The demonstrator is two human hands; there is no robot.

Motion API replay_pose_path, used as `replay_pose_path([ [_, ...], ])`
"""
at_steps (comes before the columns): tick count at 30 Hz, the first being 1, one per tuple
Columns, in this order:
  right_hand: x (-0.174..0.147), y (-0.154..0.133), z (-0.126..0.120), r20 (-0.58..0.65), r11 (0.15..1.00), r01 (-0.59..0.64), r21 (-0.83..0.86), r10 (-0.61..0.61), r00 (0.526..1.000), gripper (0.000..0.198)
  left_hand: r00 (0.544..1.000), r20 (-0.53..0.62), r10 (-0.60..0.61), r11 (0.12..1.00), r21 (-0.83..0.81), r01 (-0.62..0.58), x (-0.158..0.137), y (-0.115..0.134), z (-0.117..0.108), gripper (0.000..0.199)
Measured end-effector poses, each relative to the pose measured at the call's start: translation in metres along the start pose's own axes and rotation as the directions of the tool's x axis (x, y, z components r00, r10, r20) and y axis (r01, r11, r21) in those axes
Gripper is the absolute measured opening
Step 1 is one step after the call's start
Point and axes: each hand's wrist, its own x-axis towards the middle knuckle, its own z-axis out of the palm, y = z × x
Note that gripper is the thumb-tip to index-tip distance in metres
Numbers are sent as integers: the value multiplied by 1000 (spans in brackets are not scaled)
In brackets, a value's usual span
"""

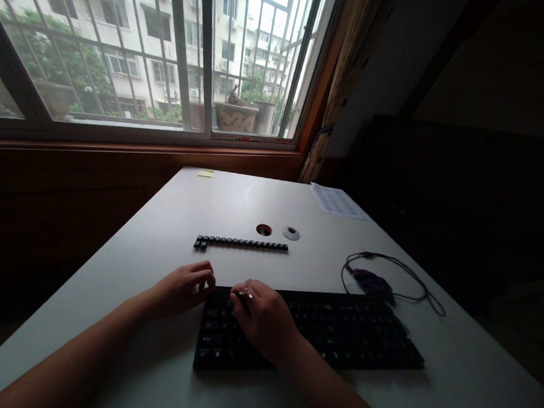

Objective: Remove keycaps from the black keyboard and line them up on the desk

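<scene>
A black keyboard lies on the white desk in front of me. At its upper left corner is my left hand, fingers curled and fingertips close together; whether it pinches something there I cannot make out. Above the keyboard's left part, my right hand is closed around a small shiny metal tool, mostly hidden by the fingers. Beyond the keyboard, loose black keycaps stand in a long row, with a short second row below its left end.
The white desk has a round cable hole with a round cover beside it. A coiled black cable and a dark purple item lie right. Printed paper and a yellow note lie at the far edge.
</scene>
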Motion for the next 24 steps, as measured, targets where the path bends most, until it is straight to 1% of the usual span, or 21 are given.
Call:
replay_pose_path([
  [4,-1,-6,3,17,995,48,-84,-46,999,18,1000,8,0,1000,-8,1,0,-2,1,8],
  [7,-2,-7,8,-19,998,0,-65,-1,1000,18,1000,15,-12,1000,-2,12,-1,-3,1,8],
  [11,-1,-1,13,-97,991,-136,17,137,986,18,1000,10,-25,1000,15,24,-1,-2,1,9],
  [14,1,5,12,-111,975,-194,109,206,972,18,999,16,-29,999,17,28,-1,-1,1,9],
  [20,3,13,9,-17,895,-311,319,333,943,21,999,26,-32,999,29,32,-2,-4,2,7],
  [24,3,15,8,13,864,-342,369,363,932,23,999,21,-29,999,31,28,-2,-5,3,6],
])
